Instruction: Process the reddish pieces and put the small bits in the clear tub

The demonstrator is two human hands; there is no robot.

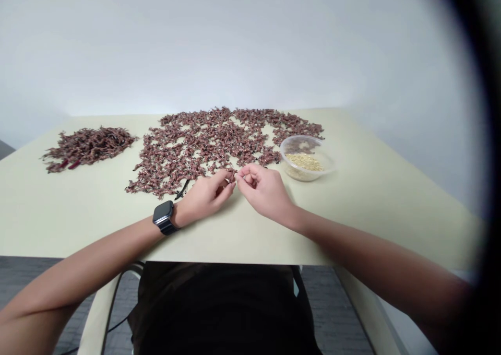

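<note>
My left hand point(209, 194), with a black watch point(164, 217) on its wrist, and my right hand point(263, 188) meet fingertip to fingertip at the near edge of a wide spread of small dark red pieces point(219, 141) on the pale table point(78, 209). Both hands are pinched shut on a small item between them, too small to name. A thin black cord point(182, 189) lies by the left hand. Right of my right hand stands a clear plastic bowl point(307, 158) with pale yellow grains in it.
A separate heap of dark red strips point(88, 146) lies at the table's far left. A plain white wall rises behind the table. The table's front edge runs just above my lap, and a chair frame point(104, 308) shows below.
</note>
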